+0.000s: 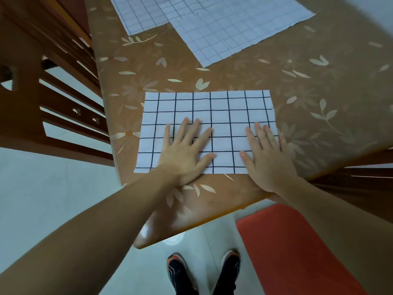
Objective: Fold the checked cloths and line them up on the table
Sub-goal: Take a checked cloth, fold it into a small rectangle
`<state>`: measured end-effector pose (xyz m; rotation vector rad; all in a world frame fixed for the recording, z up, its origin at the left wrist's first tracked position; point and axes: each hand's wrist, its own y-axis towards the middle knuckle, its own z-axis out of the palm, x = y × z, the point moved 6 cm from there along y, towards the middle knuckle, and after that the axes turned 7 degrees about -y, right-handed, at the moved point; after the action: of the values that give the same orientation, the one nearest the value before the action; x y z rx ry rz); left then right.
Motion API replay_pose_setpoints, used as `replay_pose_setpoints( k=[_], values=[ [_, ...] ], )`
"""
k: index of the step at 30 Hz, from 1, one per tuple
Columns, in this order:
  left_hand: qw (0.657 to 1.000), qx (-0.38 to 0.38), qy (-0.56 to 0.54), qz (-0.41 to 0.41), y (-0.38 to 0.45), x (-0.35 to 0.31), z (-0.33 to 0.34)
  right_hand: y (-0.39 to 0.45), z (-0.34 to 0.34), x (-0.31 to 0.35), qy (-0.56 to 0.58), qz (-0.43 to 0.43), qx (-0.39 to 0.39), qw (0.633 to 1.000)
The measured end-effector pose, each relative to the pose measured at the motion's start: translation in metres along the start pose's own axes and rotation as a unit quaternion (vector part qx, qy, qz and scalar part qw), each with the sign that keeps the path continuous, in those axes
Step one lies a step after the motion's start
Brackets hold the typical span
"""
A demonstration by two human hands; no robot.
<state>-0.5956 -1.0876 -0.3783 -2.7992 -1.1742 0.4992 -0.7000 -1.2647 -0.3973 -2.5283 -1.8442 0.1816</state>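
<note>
Checked cloths are sitting on a brown, flower-patterned table [276, 86], and a person is working over the nearest one. At far left, a wooden chair [53, 86] is standing against the table's side, its slatted back showing pale floor through the gaps. Just right of it, the folded cloth [212, 107], a white rectangle with a dark grid, is lying flat near the table's front edge.

On the cloth's lower middle, the left hand [185, 154] is pressing palm-down, its fingers straight and fanned apart, the heel of the hand overhanging the cloth's near edge onto the table. To its right, the right hand [265, 158] is also lying flat on the cloth, fingers straight and held closer together, covering the lower right corner with the outermost finger running along the cloth's right edge. The two thumbs are pointing toward each other with a gap of bare cloth between them.

Farther back, toward the far end of the table, two unfolded cloths are lying spread out and overlapping: the left cloth [138, 15] partly tucked beneath the larger right cloth [234, 28], which is lying at an angle. Both are well apart from the folded one.

Below the table's front edge, the person's dark shoes [204, 271] with orange trim are standing on the pale floor, and at lower right an orange-red seat [297, 252] is sitting beside them.
</note>
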Motion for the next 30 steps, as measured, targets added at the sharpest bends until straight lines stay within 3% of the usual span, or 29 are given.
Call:
replay_pose_setpoints(
  k=[2, 5, 16, 22, 24, 28, 30],
  values=[
    [0.999, -0.003, -0.038, 0.028, 0.011, -0.042, 0.007, 0.0, 0.0, -0.001, 0.009, -0.002, -0.002, 1.0],
    [0.998, 0.012, -0.065, 0.009, 0.025, -0.067, 0.023, -0.001, 0.0, 0.0, 0.006, -0.008, -0.005, 1.0],
    [0.996, -0.026, -0.011, -0.08, -0.019, 0.069, 0.003, 0.001, 0.004, -0.002, -0.01, -0.014, -0.002, 1.0],
    [0.998, -0.023, 0.005, -0.061, -0.025, 0.085, 0.0, 0.001, -0.003, 0.001, -0.016, -0.01, 0.04, 0.999],
    [0.998, -0.023, 0.001, -0.06, -0.026, 0.084, 0.001, -0.003, -0.017, 0.001, -0.055, -0.045, 0.025, 0.997],
    [0.998, -0.026, 0.005, -0.048, -0.023, 0.085, -0.001, -0.02, -0.049, 0.004, -0.115, -0.232, -0.021, 0.966],
    [0.999, -0.025, 0.003, -0.047, -0.023, 0.083, 0.0, -0.024, -0.052, -0.007, -0.114, -0.277, 0.012, 0.954]
  ],
)
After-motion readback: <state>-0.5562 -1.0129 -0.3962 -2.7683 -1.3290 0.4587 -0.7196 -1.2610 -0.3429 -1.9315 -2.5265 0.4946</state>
